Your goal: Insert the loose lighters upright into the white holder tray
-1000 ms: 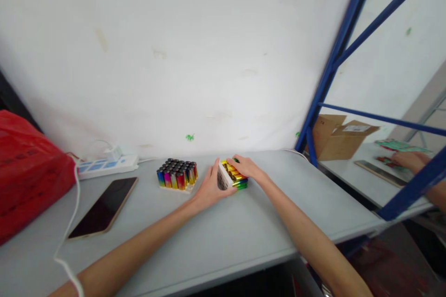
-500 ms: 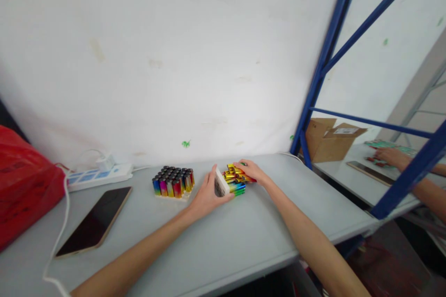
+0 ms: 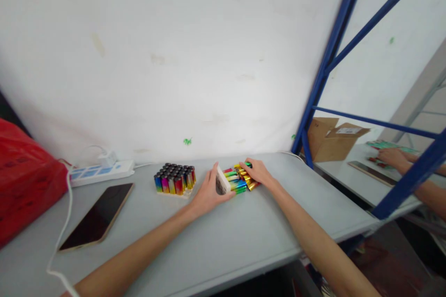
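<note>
The left hand (image 3: 209,193) is gripping a tilted white tray (image 3: 223,180) while the right hand (image 3: 258,172) is grasping shiny tubes (image 3: 250,182) above the tabletop (image 3: 209,246).

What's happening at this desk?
A person's left hand holds a white holder tipped on its side, with shiny coloured cylinders lying beside it. The right hand has its fingers at gold ones at their far end; how firmly is unclear. To the left, a block of black-topped cylinders stands upright on a pale base, near a phone. Beyond the blue frame, another person's hand is visible.
</note>
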The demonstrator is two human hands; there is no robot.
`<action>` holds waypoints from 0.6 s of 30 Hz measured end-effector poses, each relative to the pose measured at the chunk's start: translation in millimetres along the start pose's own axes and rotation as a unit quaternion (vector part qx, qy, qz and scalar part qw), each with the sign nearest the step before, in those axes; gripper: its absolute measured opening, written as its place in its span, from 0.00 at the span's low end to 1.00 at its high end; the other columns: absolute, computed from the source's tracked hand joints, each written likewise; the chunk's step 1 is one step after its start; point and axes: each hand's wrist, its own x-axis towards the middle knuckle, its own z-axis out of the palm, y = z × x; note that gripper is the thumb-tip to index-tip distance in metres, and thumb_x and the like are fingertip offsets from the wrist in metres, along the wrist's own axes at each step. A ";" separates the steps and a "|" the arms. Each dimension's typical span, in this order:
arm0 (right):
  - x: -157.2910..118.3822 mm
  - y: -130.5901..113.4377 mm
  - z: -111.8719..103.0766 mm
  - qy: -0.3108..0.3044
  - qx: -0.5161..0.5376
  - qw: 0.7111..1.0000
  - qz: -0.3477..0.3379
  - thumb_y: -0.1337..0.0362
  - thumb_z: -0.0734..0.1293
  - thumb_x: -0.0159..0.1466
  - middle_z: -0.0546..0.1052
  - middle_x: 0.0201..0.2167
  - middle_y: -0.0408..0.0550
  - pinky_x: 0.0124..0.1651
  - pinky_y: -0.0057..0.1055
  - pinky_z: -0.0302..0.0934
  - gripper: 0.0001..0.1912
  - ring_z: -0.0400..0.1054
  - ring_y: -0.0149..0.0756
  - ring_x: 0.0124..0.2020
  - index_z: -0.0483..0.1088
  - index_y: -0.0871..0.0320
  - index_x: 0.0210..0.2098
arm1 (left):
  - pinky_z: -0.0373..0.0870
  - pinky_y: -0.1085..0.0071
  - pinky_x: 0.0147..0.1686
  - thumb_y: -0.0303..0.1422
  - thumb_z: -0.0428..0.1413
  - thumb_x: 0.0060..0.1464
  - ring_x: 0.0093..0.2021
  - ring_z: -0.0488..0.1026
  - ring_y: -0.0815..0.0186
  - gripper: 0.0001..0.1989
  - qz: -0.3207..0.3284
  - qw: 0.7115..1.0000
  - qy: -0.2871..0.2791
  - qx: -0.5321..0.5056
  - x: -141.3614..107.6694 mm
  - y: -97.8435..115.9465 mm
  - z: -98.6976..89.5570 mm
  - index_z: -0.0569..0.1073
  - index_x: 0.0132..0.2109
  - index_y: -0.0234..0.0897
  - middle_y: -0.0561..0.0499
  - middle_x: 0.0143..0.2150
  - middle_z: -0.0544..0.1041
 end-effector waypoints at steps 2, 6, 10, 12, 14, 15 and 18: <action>-3.6 -4.4 4.1 0.012 -0.026 1.000 0.004 0.47 0.59 0.78 0.84 0.42 0.54 0.47 0.30 0.60 0.24 0.77 0.43 0.45 0.78 0.57 0.44 | 0.65 0.54 0.68 0.52 0.66 0.51 0.70 0.67 0.44 0.59 0.005 1.000 -0.001 0.000 -0.2 -0.5 -0.1 0.46 0.79 0.36 0.33 0.71 0.65; -8.1 -8.0 8.0 0.013 -0.045 0.999 0.016 0.46 0.58 0.78 0.83 0.44 0.56 0.48 0.32 0.61 0.24 0.76 0.44 0.47 0.77 0.57 0.48 | 0.65 0.53 0.67 0.52 0.66 0.50 0.70 0.67 0.43 0.58 0.011 1.000 0.011 0.004 -0.5 -0.4 -0.3 0.47 0.78 0.38 0.34 0.71 0.66; -7.9 -5.6 10.5 0.010 -0.031 0.999 -0.004 0.50 0.59 0.78 0.81 0.46 0.58 0.54 0.32 0.60 0.22 0.74 0.43 0.50 0.77 0.59 0.49 | 0.64 0.53 0.68 0.52 0.66 0.51 0.71 0.66 0.43 0.59 0.006 1.000 -0.001 -0.002 -0.6 0.4 -0.9 0.46 0.79 0.36 0.33 0.72 0.65; -6.3 -3.8 12.4 0.008 -0.003 1.000 -0.012 0.53 0.59 0.79 0.80 0.47 0.57 0.58 0.33 0.59 0.21 0.72 0.42 0.52 0.79 0.60 0.46 | 0.64 0.53 0.68 0.52 0.66 0.51 0.71 0.66 0.44 0.59 0.009 1.000 0.001 -0.004 -0.3 0.3 -0.9 0.45 0.79 0.37 0.33 0.72 0.65; -4.3 -2.3 13.2 0.002 0.023 1.000 -0.020 0.55 0.59 0.79 0.80 0.46 0.56 0.60 0.33 0.58 0.21 0.71 0.41 0.53 0.79 0.60 0.44 | 0.63 0.52 0.69 0.52 0.66 0.51 0.72 0.65 0.43 0.59 0.011 1.000 0.006 -0.002 0.0 -0.1 -0.7 0.45 0.79 0.37 0.33 0.72 0.64; -3.3 -1.7 12.7 0.000 0.032 0.999 -0.021 0.56 0.58 0.79 0.81 0.45 0.55 0.60 0.33 0.58 0.22 0.71 0.41 0.53 0.79 0.60 0.43 | 0.63 0.52 0.69 0.52 0.66 0.51 0.71 0.65 0.43 0.59 0.010 1.000 0.007 0.000 0.1 -0.2 -0.6 0.45 0.79 0.37 0.32 0.72 0.64; -1.8 -1.7 6.8 0.000 0.045 0.999 -0.023 0.58 0.54 0.80 0.82 0.46 0.54 0.61 0.33 0.59 0.24 0.72 0.40 0.53 0.80 0.60 0.44 | 0.63 0.51 0.69 0.53 0.65 0.51 0.71 0.66 0.42 0.60 0.006 1.000 -0.001 0.006 0.4 -0.1 -0.7 0.44 0.79 0.35 0.30 0.73 0.63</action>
